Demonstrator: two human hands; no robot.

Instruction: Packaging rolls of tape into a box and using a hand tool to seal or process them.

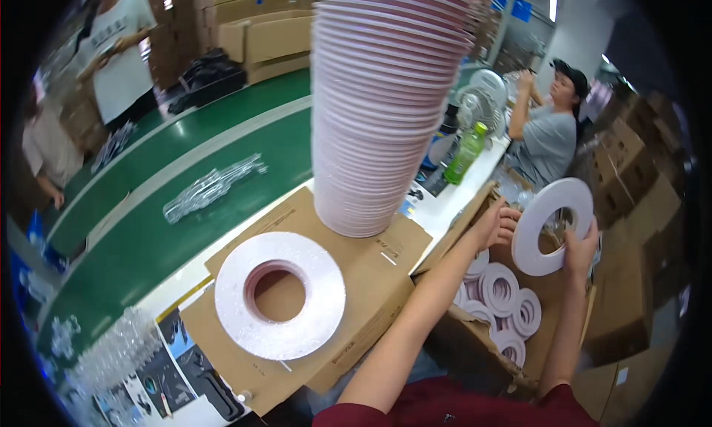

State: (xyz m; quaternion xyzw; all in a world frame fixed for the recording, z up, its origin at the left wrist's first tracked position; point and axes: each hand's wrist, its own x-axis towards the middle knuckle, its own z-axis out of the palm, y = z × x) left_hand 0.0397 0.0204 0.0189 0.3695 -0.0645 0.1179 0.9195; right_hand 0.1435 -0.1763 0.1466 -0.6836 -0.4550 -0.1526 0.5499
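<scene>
Over an open carton on the right, I hold up a white flat ring that looks like a wide, thin roll of tape. My right hand grips its right side, thumb at the central hole. Beside its left edge is my left hand, fingers apart and holding nothing; whether they touch the rim I cannot tell. Several smaller white rings lie loosely in the carton. A low stack of similar rings and a tall, slightly leaning stack stand on a cardboard box.
A green conveyor belt curves behind the bench, carrying clear plastic-wrapped pieces. Beyond the tall stack are a green bottle, a fan and a seated person. Another person stands far left. Cartons crowd the right.
</scene>
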